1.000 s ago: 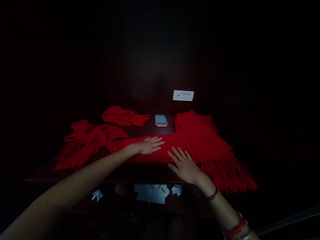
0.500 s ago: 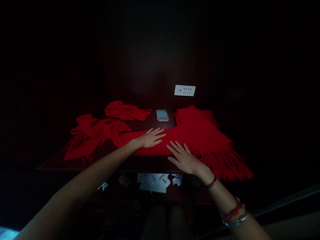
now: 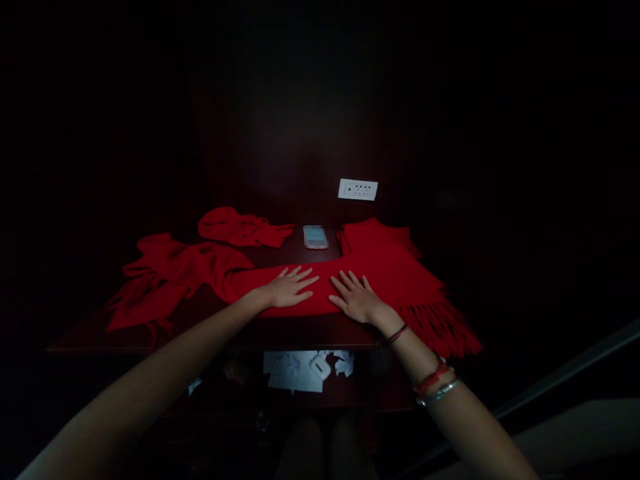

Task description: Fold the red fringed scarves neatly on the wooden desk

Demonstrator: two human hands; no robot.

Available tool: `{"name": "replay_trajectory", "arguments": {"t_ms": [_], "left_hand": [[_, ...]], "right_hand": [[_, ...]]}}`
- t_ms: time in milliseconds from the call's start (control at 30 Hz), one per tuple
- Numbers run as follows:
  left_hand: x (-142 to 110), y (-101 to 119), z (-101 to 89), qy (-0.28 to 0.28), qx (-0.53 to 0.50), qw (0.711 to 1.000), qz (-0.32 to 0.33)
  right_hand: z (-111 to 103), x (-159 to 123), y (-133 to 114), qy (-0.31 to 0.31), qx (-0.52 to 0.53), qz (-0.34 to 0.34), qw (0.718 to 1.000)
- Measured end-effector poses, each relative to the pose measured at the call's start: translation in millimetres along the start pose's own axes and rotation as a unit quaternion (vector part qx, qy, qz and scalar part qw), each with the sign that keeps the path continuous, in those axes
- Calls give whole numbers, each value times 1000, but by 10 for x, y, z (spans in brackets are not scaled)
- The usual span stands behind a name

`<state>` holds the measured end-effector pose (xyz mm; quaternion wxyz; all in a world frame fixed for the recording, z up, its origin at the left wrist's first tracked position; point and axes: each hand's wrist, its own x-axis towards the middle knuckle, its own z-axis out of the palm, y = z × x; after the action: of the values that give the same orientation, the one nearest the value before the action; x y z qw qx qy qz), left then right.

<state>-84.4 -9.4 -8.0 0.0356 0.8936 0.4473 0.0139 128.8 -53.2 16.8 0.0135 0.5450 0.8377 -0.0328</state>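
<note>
A long red scarf stretches across a dark wooden table, its fringe fanned out at the right and its left end bunched in folds. My left hand lies flat on the middle of the scarf, fingers spread, a ring on one finger. Just to the right, my right hand also rests palm down on the cloth with its fingers apart. Neither hand grips anything. Behind the scarf's right part lies folded red cloth; I cannot tell whether it belongs to the same scarf.
A bunched red cloth lies at the back left, and a phone near the wall. A white socket panel is on the wall. Below the tabletop, a shelf holds paper, a white case and crumpled tissue. The surroundings are very dark.
My right hand has moved a little away from the table's front edge, further onto the scarf. My left hand stays flat on it. The whole view has shifted slightly.
</note>
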Motion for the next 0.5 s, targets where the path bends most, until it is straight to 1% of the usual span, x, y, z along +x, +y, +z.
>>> {"name": "replay_trajectory", "arguments": {"t_ms": [67, 100, 200, 267, 367, 500], "left_hand": [[-1, -27, -4, -8, -4, 1000, 5], [1, -41, -4, -7, -4, 1000, 9], [12, -74, 4, 0, 0, 1000, 16], [22, -89, 13, -1, 2, 1000, 21], [34, -112, 28, -11, 4, 999, 31], [35, -140, 29, -12, 11, 999, 36]], "right_hand": [[22, 33, 87, -52, -18, 33, 998], [33, 27, 140, -59, -28, 44, 997], [45, -53, 317, -22, -70, 71, 995], [29, -119, 441, -10, -96, 83, 992], [-21, -184, 635, -8, -111, 81, 991], [-118, -215, 851, -14, -105, 106, 989]]}}
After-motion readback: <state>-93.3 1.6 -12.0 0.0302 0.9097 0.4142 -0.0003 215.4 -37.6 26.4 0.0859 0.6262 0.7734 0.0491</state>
